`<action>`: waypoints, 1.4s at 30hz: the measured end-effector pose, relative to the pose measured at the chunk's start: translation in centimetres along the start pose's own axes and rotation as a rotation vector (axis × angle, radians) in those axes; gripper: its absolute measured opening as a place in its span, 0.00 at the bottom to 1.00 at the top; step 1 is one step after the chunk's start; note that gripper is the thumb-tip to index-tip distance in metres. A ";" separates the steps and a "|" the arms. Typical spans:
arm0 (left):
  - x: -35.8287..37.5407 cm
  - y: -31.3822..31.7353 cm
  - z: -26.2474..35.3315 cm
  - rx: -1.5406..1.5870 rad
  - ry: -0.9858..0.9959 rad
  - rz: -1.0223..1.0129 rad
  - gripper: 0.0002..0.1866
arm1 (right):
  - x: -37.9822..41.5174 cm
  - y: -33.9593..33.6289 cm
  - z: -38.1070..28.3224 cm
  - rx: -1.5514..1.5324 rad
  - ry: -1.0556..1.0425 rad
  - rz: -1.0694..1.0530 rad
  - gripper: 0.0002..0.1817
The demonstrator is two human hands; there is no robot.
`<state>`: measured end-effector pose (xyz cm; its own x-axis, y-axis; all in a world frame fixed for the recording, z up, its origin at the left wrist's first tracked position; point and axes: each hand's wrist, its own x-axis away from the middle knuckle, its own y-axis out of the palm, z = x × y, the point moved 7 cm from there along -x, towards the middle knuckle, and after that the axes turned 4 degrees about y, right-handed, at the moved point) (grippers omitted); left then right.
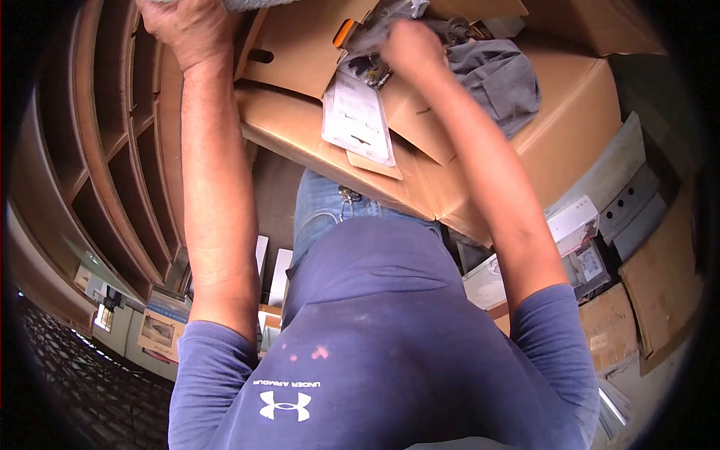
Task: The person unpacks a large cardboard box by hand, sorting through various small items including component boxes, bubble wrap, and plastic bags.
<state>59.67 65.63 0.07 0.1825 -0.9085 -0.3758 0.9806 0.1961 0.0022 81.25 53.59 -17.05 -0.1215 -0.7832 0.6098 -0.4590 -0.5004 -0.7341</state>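
My left hand [191, 30] is at the top left, its fingers partly cut off by the frame edge. They curl against a pale grey, bumpy-looking piece [255, 3], of which only a strip shows. Blurred by motion, my right hand [414, 51] is closed over an open cardboard box [296, 45]. Crinkled clear plastic [367, 37] lies against its fingers; whatever is inside the fist is hidden. An orange-edged item [344, 34] and a white blister pack [355, 116] lie to its left. Grey cloth [499, 82] bunches up on its right.
A large closed carton [420, 187] lies in front of my legs, under the open box. Wooden shelving [97, 150] rises on the left. Cartons [607, 322] and a white box [574, 221] stand on the right. A printed box [159, 330] sits at lower left.
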 end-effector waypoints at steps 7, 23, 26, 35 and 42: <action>-0.1 -0.1 -0.3 -0.007 -0.025 -0.009 0.27 | -4.3 2.6 1.8 -1.250 0.122 -0.062 0.11; -0.3 -0.6 -1.1 0.035 0.007 -0.039 0.26 | -0.2 1.4 -1.8 0.315 -0.443 0.025 0.18; -0.4 -0.7 -1.4 0.010 -0.007 -0.034 0.26 | -1.3 0.9 -1.4 0.291 -0.420 0.109 0.09; -0.4 -0.6 -1.3 0.082 0.001 -0.049 0.25 | -1.5 1.2 -1.1 0.223 -0.291 -0.033 0.12; -0.6 -0.7 -1.6 0.130 0.014 -0.055 0.23 | 4.2 3.9 -3.0 0.348 -0.230 -0.138 0.11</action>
<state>58.75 66.65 -1.17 0.1277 -0.9112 -0.3916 0.9903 0.0957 0.1004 76.29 49.50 -16.48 0.1373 -0.7421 0.6561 -0.1284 -0.6701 -0.7311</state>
